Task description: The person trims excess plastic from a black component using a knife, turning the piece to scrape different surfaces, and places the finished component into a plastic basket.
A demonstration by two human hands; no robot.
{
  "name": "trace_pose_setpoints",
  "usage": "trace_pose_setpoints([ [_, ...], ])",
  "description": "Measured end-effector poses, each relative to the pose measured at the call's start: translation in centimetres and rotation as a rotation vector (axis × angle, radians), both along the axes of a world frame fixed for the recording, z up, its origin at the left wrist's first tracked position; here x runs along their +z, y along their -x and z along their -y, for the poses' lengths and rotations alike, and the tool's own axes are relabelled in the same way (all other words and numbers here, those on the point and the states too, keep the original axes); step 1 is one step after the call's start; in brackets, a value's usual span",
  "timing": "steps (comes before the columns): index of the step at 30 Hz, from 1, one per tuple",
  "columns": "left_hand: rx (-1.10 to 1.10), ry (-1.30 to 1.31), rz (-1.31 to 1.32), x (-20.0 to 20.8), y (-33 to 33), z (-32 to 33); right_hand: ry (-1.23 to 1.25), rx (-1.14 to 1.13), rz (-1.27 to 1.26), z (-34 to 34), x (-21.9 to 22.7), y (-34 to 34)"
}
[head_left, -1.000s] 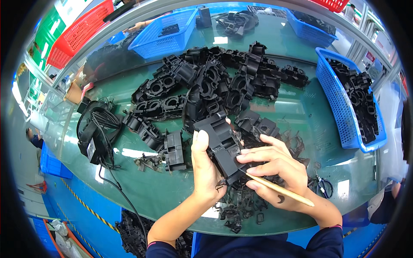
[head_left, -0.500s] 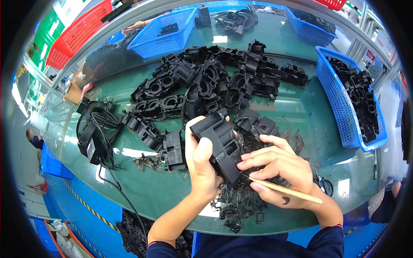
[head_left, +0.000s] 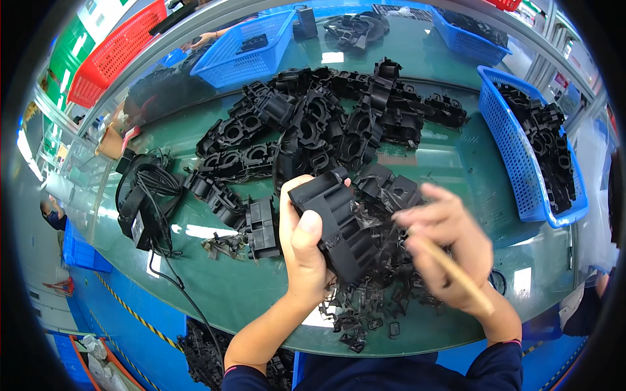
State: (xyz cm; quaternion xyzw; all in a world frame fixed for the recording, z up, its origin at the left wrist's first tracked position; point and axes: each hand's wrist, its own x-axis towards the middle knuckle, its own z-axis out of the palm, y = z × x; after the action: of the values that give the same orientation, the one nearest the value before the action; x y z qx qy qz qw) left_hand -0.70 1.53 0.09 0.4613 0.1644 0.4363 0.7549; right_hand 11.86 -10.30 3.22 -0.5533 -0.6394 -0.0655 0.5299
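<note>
My left hand (head_left: 304,244) grips a black moulded plastic part (head_left: 336,225) with ribbed, open recesses, holding it tilted above the table. Just right of it, my right hand (head_left: 450,251) is smeared by motion but is closed round a slim tool with a pale wooden handle (head_left: 460,277). The tool's tip cannot be made out and stands apart from the part. Beneath both hands lies a heap of black plastic scraps (head_left: 372,306). Another black moulded part (head_left: 263,228) rests left of my left hand, and one more (head_left: 385,186) lies behind the held part.
Many black moulded parts (head_left: 306,124) are piled across the back of the green table (head_left: 261,306). Blue baskets stand at the right (head_left: 521,156) and far left (head_left: 248,52). A coiled black cable (head_left: 153,186) lies at the left; scissors handles (head_left: 498,281) show behind my right wrist.
My right hand with the tool has pulled away from the part, up and to the right. The left hand has turned the part slightly, showing more of its recesses.
</note>
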Motion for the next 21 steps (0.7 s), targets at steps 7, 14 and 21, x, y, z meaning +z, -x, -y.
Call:
trace_pose_setpoints([
  [7, -0.112, 0.150, -0.078, 0.6, -0.4, 0.5, -0.077, -0.497, 0.342, 0.3, 0.9, -4.0],
  [14, -0.130, 0.049, 0.000, -0.1, 0.1, 0.5, 0.366, -0.009, -0.338, 0.7, 0.7, 0.0],
  [21, -0.006, -0.333, -0.014, -0.7, -0.4, 0.9, 0.205, -0.065, -0.067, -0.2, -0.7, 0.8],
])
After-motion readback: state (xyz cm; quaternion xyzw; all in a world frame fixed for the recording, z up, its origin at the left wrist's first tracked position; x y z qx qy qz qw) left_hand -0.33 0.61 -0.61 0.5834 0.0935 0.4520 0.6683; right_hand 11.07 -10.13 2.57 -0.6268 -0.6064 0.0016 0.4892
